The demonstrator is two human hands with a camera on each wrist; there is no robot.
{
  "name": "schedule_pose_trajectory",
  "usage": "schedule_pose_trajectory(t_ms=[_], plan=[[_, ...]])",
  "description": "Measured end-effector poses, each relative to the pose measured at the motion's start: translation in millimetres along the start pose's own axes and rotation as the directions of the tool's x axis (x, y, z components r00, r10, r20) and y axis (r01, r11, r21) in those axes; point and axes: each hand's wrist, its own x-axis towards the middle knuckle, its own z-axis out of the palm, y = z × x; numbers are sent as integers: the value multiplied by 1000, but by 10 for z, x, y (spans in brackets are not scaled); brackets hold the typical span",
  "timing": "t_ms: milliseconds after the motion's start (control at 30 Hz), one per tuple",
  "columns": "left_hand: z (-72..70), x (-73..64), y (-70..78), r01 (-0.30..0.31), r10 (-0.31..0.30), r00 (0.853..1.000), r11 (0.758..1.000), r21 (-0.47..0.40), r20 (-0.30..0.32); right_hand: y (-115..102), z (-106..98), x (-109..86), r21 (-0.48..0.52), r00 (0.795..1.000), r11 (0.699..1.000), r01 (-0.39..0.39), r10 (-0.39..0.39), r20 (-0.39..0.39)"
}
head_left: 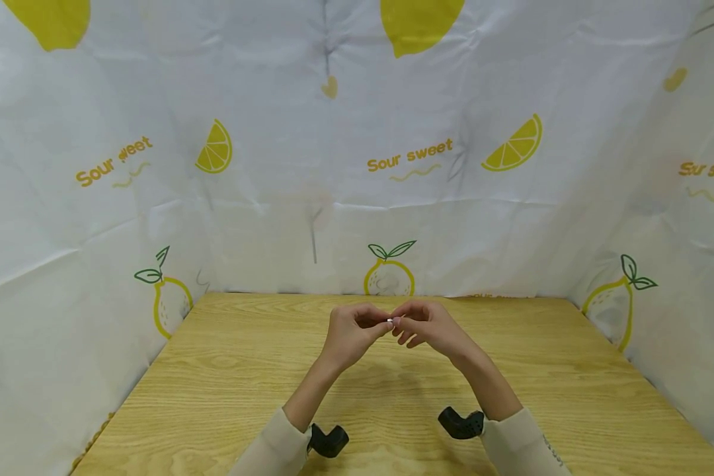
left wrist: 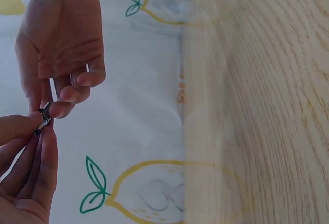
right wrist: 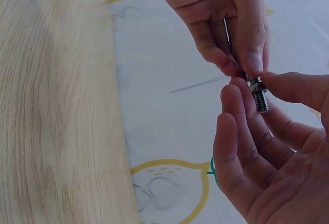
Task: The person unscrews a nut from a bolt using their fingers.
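A small silvery bolt [right wrist: 261,102] with a hex nut [right wrist: 253,85] on it is held between both hands above the table. Its threaded end points down past the nut in the right wrist view; fingers cover the other end. My left hand [head_left: 348,336] pinches the covered end between thumb and fingertips. My right hand [head_left: 431,326] has its thumb and index finger on the nut, with the remaining fingers loosely bent below. The fingertips of both hands nearly meet around the metal piece.
Beneath the hands lies a wood-grain table [head_left: 244,370]. White lemon-print cloth [head_left: 285,165] hangs along its back and sides. Black curved devices [head_left: 330,441] stick out at both sleeve cuffs.
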Motion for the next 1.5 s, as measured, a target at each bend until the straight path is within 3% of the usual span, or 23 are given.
schedule_pose_trajectory(t_ms=[1500], plan=[[6, -7, -9, -10, 10, 1000, 1000, 25, -1, 24, -29, -14, -10, 999, 999, 34, -34, 31]])
